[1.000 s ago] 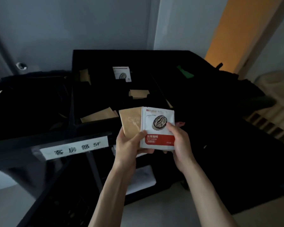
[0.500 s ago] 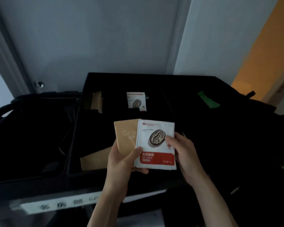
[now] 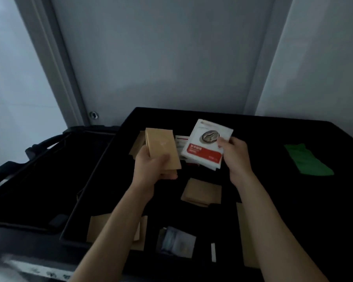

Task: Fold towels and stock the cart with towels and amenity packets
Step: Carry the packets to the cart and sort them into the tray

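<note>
The right hand (image 3: 233, 153) pinches the coffee packets (image 3: 206, 147) directly above their matching pile (image 3: 180, 145), while the left hand (image 3: 153, 169) grips the brown packets (image 3: 162, 150) alongside.

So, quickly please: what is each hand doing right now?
Left hand: holding brown packets.
Right hand: holding white coffee packets.

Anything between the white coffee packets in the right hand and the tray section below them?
Nothing visible. The right hand holds the white coffee-bean sachets directly over matching red-and-white sachets lying in the black cart tray. The left hand with brown paper packets stays beside, apart.
</note>
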